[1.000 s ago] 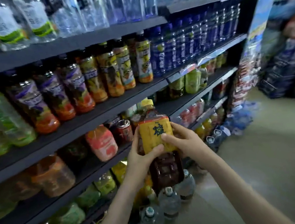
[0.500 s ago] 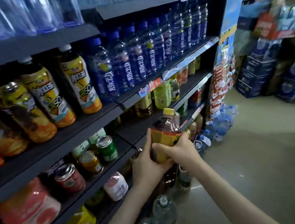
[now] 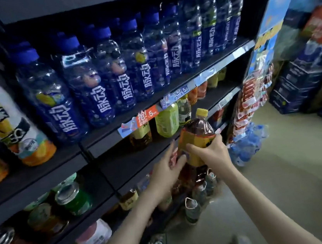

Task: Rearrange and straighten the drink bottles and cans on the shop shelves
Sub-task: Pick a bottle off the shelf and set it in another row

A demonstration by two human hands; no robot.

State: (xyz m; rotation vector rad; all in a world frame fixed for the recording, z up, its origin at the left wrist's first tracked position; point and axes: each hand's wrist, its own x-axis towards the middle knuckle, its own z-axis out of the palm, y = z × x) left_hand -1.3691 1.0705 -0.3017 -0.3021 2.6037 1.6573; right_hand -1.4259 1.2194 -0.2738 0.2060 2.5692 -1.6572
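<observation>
Now our right hand [image 3: 212,154] grips the yellow-capped tea bottle [image 3: 197,135]; our left hand [image 3: 166,174] rests open-fingered against its yellow label.

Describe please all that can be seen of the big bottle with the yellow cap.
The bottle is large, of clear plastic, with a yellow cap, dark brown liquid and a yellow-orange label round its middle. It is held in front of the shelves, its top leaning right. The right hand grips the label; the left hand touches its left side with rather straight fingers. Its lower part is hidden behind the hands.
</observation>
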